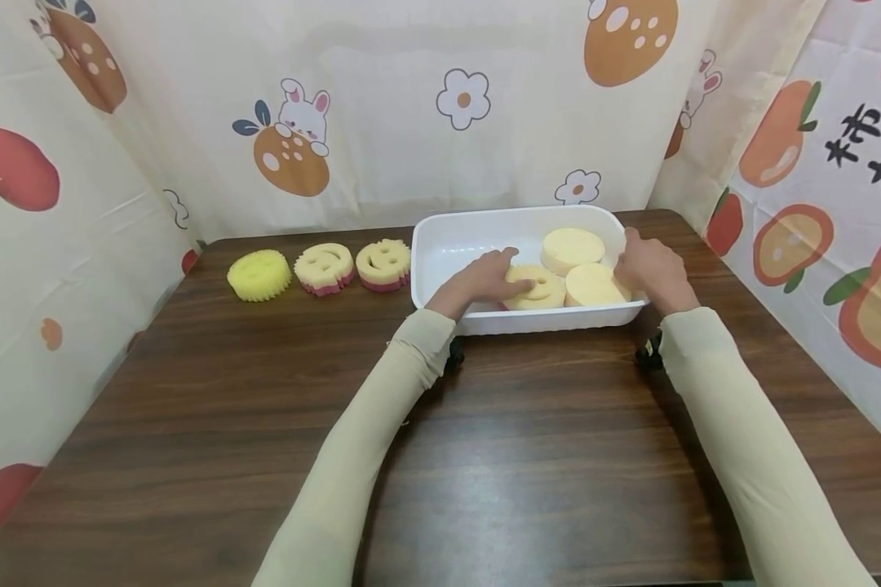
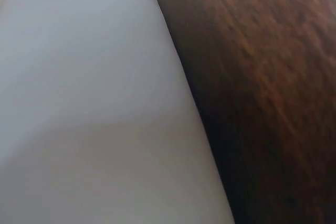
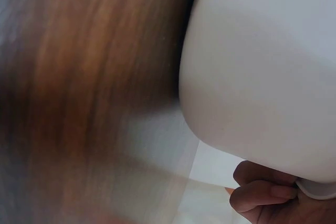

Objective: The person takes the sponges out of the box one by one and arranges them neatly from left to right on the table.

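A white tray point(image 1: 440, 244) stands at the back of the table and holds several round sponges. My left hand point(image 1: 480, 281) reaches over its front wall and grips the left side of a smiley-face sponge point(image 1: 546, 292), the thumb on its near side. Beside that sponge lie two plain cream round sponges, one at the back point(image 1: 574, 249) and one at the front point(image 1: 593, 287). My right hand point(image 1: 653, 269) holds the tray's right rim; in the right wrist view its curled fingers point(image 3: 262, 195) are at the rim. The left wrist view shows only the tray's wall point(image 2: 94, 87) and wood.
Left of the tray, a yellow scalloped sponge point(image 1: 259, 275) and two smiley sponges with pink undersides, one in the middle point(image 1: 325, 267) and one nearest the tray point(image 1: 384, 262), stand in a row on the dark wooden table point(image 1: 264, 391). A printed curtain point(image 1: 396, 122) hangs behind.
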Action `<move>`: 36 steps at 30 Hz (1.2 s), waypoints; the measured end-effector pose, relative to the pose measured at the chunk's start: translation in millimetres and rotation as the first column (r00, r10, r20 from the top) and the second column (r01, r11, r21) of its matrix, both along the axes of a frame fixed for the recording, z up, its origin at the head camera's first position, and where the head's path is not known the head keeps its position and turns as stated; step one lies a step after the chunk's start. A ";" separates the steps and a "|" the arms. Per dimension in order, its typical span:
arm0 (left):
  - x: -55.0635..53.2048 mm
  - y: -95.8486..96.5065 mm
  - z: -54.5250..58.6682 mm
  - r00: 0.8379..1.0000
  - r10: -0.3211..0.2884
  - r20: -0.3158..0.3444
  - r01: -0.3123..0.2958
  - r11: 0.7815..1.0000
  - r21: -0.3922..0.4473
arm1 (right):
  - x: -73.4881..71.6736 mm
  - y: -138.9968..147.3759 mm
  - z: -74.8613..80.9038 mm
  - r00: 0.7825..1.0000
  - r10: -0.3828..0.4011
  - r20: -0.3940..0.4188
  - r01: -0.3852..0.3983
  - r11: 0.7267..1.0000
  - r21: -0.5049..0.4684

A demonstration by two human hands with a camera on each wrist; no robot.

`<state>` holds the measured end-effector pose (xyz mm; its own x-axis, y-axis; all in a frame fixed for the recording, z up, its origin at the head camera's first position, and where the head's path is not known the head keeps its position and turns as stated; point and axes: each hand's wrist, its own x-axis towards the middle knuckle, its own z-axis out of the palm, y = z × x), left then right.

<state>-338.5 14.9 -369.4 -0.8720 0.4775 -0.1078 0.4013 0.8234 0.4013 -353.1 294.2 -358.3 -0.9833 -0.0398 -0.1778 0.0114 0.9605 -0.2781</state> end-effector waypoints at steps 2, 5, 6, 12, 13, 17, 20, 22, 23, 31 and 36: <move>1.4 -0.7 0.9 1.000 0.000 0.009 0.000 1.000 -0.005 | -0.5 -1.2 0.0 1.000 0.001 0.001 -0.001 1.000 -0.005; 3.6 -1.9 2.2 1.000 0.010 0.028 -0.010 1.000 -0.024 | -1.6 -2.9 -1.5 1.000 0.009 0.003 -0.009 1.000 -0.010; 4.1 -2.3 2.3 0.999 0.013 0.038 -0.012 1.000 -0.024 | -1.5 -3.5 -1.6 1.000 0.013 0.004 -0.013 1.000 -0.010; 5.6 -3.3 2.2 0.998 0.005 0.064 -0.005 1.000 0.003 | -2.4 -4.2 -1.1 1.000 0.010 0.005 -0.010 1.000 0.004; 5.7 -3.6 2.3 0.998 0.005 0.065 -0.005 1.000 0.002 | -3.1 -4.4 -1.1 1.000 0.011 0.004 -0.011 1.000 0.006; 6.4 -5.3 4.2 0.997 0.008 0.080 -0.008 1.000 0.001 | -5.0 -4.8 -0.9 1.000 0.020 0.001 -0.020 1.000 0.008; 6.1 -6.0 5.4 0.997 -0.004 0.077 0.004 1.000 0.000 | -4.7 -4.2 0.0 1.000 0.023 -0.002 -0.023 1.000 0.009; 5.9 -5.6 6.4 0.997 -0.021 0.069 0.021 1.000 0.003 | -4.2 -3.4 0.9 1.000 0.020 -0.005 -0.020 1.000 0.011; 5.8 -5.3 6.9 0.997 -0.029 0.065 0.029 1.000 0.006 | -4.1 -2.7 1.2 1.000 0.018 -0.005 -0.017 1.000 0.011; 4.3 -0.6 5.5 0.998 -0.053 0.044 0.052 0.999 0.011 | -1.2 -2.1 3.3 1.000 -0.001 0.029 0.001 1.000 0.003; 4.2 0.8 2.8 0.998 -0.070 0.006 0.070 0.997 0.042 | 0.1 -0.7 2.1 0.999 -0.013 0.037 0.013 1.000 -0.001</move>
